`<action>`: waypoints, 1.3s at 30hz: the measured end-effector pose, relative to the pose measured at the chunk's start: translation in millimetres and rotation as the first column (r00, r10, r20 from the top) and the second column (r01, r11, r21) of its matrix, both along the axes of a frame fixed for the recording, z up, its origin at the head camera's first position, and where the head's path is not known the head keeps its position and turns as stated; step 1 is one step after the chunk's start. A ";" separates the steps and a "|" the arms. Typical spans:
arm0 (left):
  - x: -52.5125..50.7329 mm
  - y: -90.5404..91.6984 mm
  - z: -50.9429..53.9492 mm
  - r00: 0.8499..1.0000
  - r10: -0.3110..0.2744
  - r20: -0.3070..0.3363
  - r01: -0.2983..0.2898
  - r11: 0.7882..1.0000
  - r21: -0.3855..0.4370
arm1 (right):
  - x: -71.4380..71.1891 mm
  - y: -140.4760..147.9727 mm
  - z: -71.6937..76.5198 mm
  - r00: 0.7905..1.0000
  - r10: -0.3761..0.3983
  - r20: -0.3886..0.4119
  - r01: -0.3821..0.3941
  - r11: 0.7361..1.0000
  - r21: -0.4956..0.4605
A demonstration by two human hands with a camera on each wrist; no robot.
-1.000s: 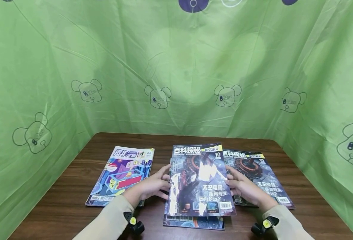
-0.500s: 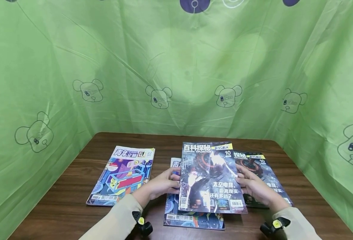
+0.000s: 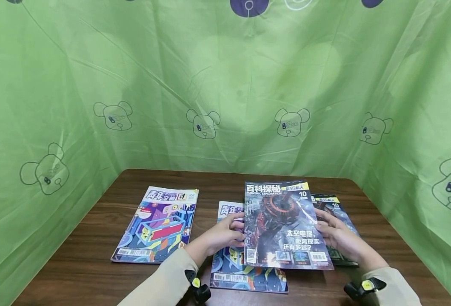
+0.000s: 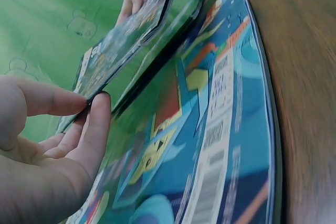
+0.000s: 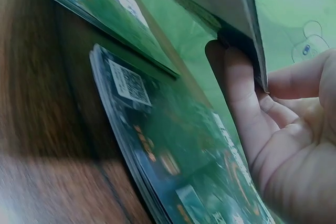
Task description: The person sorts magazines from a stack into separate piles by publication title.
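Note:
Both my hands hold a dark space-themed magazine [image 3: 277, 225] off the table, titled SCIENTIFIC EXPLORATION. My left hand [image 3: 223, 238] pinches its left edge between thumb and fingers, as the left wrist view shows. On the opposite side my right hand [image 3: 338, 238] pinches the right edge, with fingers underneath in the right wrist view. Below and to the left lies a blue-purple magazine [image 3: 229, 272], its upper right part covered. Another dark magazine [image 5: 157, 124] with a similar cover lies under the right side, mostly hidden in the head view.
A second colourful magazine [image 3: 156, 229] lies at the left of the brown wooden table [image 3: 80, 255]. Green curtains [image 3: 248, 85] printed with bear heads enclose the back and sides.
Both hands have carried the dark magazine to the right. More of the blue-purple magazine below shows now, and more of the right-hand magazine is covered.

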State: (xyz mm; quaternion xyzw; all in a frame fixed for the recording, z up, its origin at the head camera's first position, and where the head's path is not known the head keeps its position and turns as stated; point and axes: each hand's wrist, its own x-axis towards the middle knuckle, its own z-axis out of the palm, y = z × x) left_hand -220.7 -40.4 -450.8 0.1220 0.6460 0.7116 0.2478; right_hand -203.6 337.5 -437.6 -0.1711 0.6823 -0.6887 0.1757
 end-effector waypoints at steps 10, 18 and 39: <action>-1.0 23.4 4.5 0.999 0.044 0.003 -0.044 0.998 0.042 | 1.9 19.9 2.8 0.995 -0.089 -0.039 0.090 0.996 0.007; -3.8 44.0 2.8 0.998 0.065 0.019 -0.066 0.996 0.067 | 1.8 32.3 2.5 0.978 -0.207 -0.022 0.208 0.978 0.034; -10.2 117.1 -1.4 0.983 0.174 0.051 -0.179 0.976 0.122 | -0.1 67.5 4.0 0.885 -0.459 0.081 0.444 0.883 0.149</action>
